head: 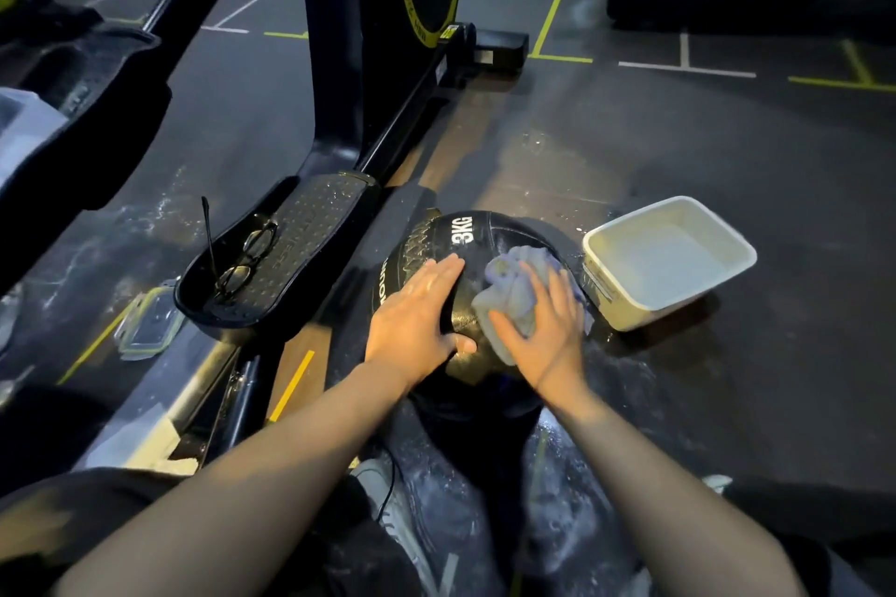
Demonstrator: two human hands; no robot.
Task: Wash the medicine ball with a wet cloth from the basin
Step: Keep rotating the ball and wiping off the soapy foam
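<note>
A black medicine ball (453, 238) marked 3KG sits on the wet dark floor in front of me. My left hand (417, 315) lies flat on its left side with straight fingers, steadying it. My right hand (545, 330) presses a bunched blue-grey cloth (509, 286) against the ball's right side, fingers spread over the cloth. A white rectangular basin (671, 257) with water stands on the floor just right of the ball.
A black exercise machine pedal (286, 252) with a pair of glasses (247, 257) on it lies left of the ball, and the machine's frame (412, 112) runs away behind. A clear container lid (148, 325) lies on the floor at left. My legs are below.
</note>
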